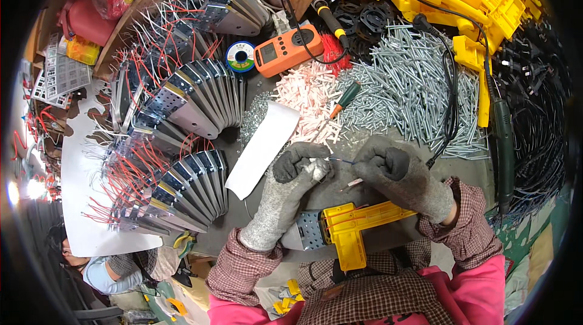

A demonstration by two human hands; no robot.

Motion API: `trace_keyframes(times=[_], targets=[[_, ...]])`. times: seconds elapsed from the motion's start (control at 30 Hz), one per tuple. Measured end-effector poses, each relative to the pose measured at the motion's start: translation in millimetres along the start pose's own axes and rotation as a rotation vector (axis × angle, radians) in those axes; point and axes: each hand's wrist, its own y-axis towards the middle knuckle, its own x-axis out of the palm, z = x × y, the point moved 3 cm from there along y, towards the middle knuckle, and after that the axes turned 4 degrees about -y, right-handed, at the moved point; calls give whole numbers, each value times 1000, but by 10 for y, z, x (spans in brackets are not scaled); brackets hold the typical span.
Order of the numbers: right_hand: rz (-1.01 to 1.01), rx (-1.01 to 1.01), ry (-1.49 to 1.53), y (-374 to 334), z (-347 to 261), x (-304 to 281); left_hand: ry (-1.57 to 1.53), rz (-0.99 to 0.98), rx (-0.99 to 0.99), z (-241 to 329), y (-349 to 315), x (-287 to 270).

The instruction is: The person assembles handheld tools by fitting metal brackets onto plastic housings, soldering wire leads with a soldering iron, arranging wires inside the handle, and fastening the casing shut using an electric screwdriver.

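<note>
Both my hands wear grey knitted work gloves and are closed at the near middle of the bench. A thin dark wire runs between their fingertips. My left hand pinches its left end; a torn, whitish patch shows on the glove's fingertips. My right hand is closed on the other end. A short pale sleeve on a wire shows just below, beside the right hand. Under my wrists lies a yellow plastic handle part, attached to a perforated metal plate.
Rows of metal plates with red wires stand at left. Beyond my hands lie pink sleeves, a screwdriver, long screws, an orange meter and a solder spool. Black cords fill the right. Another person sits lower left.
</note>
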Motion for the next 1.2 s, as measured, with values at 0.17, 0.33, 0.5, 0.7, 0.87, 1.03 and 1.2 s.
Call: trace_keyframes(times=[0.17,0.33,0.5,0.7,0.87,1.03,1.2], targets=[[1,64,50,-28,79,27,-36,8,-2,28,-30,35],[46,-49,-120,1,35,20,509,17,241,189,-53,158],[8,36,-131,-19,40,20,511,19,259,247,-69,242],[-42,-55,-251,-20,-42,-4,551,-102,217,166,-52,190],[-94,-13,61,-81,53,89,510,-75,224,101,-28,241],[-68,-239,48,81,-30,13,242,-5,21,202,-105,357],[-31,-278,-311,-39,-93,67,403,18,12,214,-65,294]])
